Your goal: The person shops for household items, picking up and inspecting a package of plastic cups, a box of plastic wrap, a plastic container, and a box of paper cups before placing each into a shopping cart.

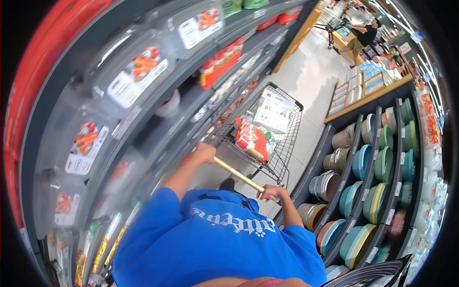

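Both of my hands are closed around the pale wooden handle of the shopping cart, the left hand at its far left end and the right hand at its right end, fingers wrapped over the bar. The cart stands directly in front of me in the aisle, near the left shelves, with a red packet and a white bag lying in its basket. To push it well, I judge that equal pressure from the two hands is needed, because the aisle is narrow: clear boxes on the left side and stacked coloured bowls on the right side are both near the wire walls. A small push more from the left hand should bring the cart toward the middle of the floor. Another person stands far ahead, well apart from me, so I think slow steps are enough. About writing: the white bag has dark capital letters, something like "DE" and "ANG", but the middle I cannot read. My blue shirt has white letters, upside down to the camera and not clear. The box labels show orange pictures, the text too blurred.
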Demonstrator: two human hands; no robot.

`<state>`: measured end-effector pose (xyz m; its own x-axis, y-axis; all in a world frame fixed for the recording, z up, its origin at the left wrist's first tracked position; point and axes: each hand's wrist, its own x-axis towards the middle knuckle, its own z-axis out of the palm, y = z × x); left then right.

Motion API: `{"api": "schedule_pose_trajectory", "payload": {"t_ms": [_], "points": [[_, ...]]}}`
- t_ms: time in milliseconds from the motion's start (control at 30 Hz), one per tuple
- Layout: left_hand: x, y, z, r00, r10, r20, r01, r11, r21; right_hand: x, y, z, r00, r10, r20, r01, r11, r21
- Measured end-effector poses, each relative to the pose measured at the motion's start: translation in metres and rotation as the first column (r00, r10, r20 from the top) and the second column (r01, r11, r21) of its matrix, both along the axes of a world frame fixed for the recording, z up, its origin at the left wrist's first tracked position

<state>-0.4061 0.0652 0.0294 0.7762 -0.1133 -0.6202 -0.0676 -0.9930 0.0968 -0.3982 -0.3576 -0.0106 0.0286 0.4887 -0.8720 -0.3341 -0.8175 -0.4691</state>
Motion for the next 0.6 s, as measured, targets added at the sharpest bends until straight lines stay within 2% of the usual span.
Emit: {"api": "schedule_pose_trajectory", "payload": {"t_ms": [100,133,233,267,400,600], "points": [[-0.04,0.01,0.007,0.998,-0.017,0.065,0.017,1.0,-0.004,-0.041,0.017,0.016,0.975,0.05,0.215,-0.039,0.998,-0.056],[-0.052,0.014,0.013,0.996,-0.029,0.087,0.03,1.0,-0.007,-0.059,0.023,0.016,0.934,0.099,0.344,-0.074,0.994,-0.085],[-0.093,0.028,0.01,0.992,-0.026,0.124,0.027,1.0,-0.002,-0.113,0.042,0.013,0.67,0.163,0.725,-0.132,0.986,-0.1],[-0.103,0.028,0.014,0.987,-0.029,0.156,0.031,0.999,-0.013,-0.126,0.047,0.024,0.619,0.277,0.735,-0.141,0.96,-0.244],[-0.145,0.052,0.005,0.975,-0.001,0.221,0.012,0.999,-0.047,-0.176,0.077,0.034,0.572,0.312,0.758,-0.08,0.942,-0.327],[-0.203,0.079,0.02,0.989,-0.009,0.149,0.01,1.0,0.0,-0.23,0.103,0.033,0.56,0.284,0.778,-0.136,0.958,-0.251]]}}
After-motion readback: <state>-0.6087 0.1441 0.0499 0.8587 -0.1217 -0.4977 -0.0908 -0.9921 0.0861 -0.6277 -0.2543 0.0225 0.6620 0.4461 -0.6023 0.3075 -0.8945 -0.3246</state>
